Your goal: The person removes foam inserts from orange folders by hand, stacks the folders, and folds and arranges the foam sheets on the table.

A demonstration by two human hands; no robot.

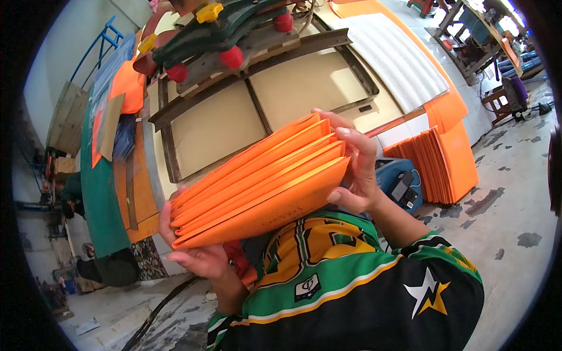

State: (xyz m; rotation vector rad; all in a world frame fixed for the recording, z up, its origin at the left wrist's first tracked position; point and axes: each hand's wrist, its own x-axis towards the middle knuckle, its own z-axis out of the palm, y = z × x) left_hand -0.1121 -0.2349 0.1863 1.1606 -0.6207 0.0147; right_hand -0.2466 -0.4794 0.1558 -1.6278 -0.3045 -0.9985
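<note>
Between both hands I hold a stack of folded orange sheets (pixel 263 190), tilted, with its layered folds facing up. My left hand (pixel 199 257) is closed around the stack's left end, thumb at the near side and fingers behind. At the right end, my right hand (pixel 358 167) grips the stack with the fingers on the far edge and the thumb on the near face. Beyond the stack lies a dark metal frame (pixel 257 108) on a cream-coloured board (pixel 211 128). What the sheets are made of I cannot tell for sure.
A green machine head (pixel 216 35) with red knobs (pixel 231 57) stands over the frame. White sheeting (pixel 389 58) lies to the right. Another pile of folded orange sheets (pixel 430 167) sits lower right, beside a blue container (pixel 401 181). Orange and green sheets (pixel 105 205) hang at left.
</note>
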